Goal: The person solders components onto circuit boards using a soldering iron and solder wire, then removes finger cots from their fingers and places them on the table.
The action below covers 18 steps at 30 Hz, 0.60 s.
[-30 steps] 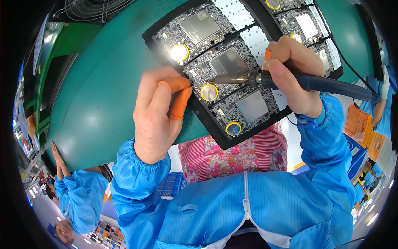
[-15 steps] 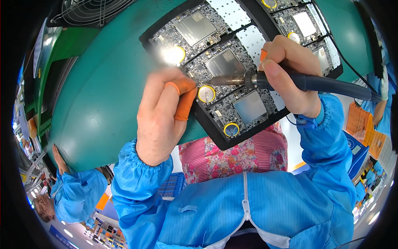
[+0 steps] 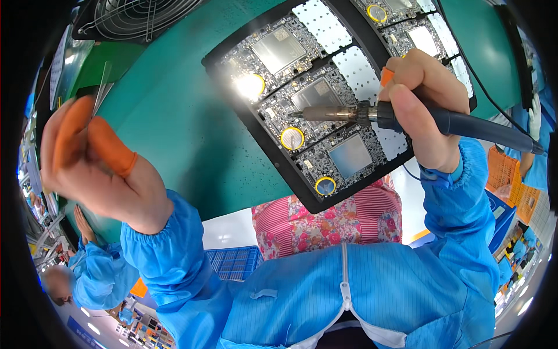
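My right hand (image 3: 427, 104) holds a soldering iron (image 3: 465, 122) like a pen. Its tip reaches left over the middle circuit board (image 3: 273, 116) in a black tray (image 3: 256, 139). Close below that tip lies a round coin cell (image 3: 292, 138) with a yellow rim. My left hand (image 3: 99, 163), with orange finger cots on its fingertips, is raised at the far left, away from the boards. Thin metal tweezers (image 3: 103, 87) stick up from between its fingers, slightly blurred. Another coin cell (image 3: 325, 185) sits on the nearest board, and one on the far board glares brightly.
A green mat (image 3: 174, 128) covers the bench. A second tray of boards (image 3: 407, 35) stands at the far right, a dark cable (image 3: 482, 87) crossing beside it. A wire-guarded fan (image 3: 133, 17) is at the far left. Co-workers (image 3: 99, 273) sit on both sides.
My left hand has swung from beside the middle coin cell to the far left, with tweezers now showing. The soldering iron has shifted slightly right. The tray of boards has moved slightly.
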Motion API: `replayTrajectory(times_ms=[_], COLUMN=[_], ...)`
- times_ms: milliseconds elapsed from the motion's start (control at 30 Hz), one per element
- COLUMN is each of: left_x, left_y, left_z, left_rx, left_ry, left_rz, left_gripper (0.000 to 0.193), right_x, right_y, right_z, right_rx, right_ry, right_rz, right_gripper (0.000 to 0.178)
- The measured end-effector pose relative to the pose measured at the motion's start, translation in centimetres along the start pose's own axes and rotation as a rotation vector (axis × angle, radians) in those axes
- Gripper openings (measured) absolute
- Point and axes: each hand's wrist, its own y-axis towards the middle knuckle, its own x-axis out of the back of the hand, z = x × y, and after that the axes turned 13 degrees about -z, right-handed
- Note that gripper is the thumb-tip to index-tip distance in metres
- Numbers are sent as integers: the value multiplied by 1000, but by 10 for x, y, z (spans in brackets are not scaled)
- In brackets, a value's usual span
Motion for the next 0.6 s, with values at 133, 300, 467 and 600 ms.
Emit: replayTrajectory(times_ms=[133,300,467,600], left_x=[-6,-10,-15,-18], left_y=[-10,-28,-27,-31], left_z=[8,3,-3,0], left_rx=[314,590,526,455], left_ry=[-256,-429,-449,-463], left_rz=[612,667,720,757], left_gripper=[14,16,15,13], right_x=[-4,-22,-34,-33], right_y=[2,11,10,11], right_z=[3,6,-8,-10], right_rx=[-191,-231,-94,-59], right_ry=[-104,-85,-6,-90], right_rz=[47,78,-10,21], right_gripper=[18,16,17,17])
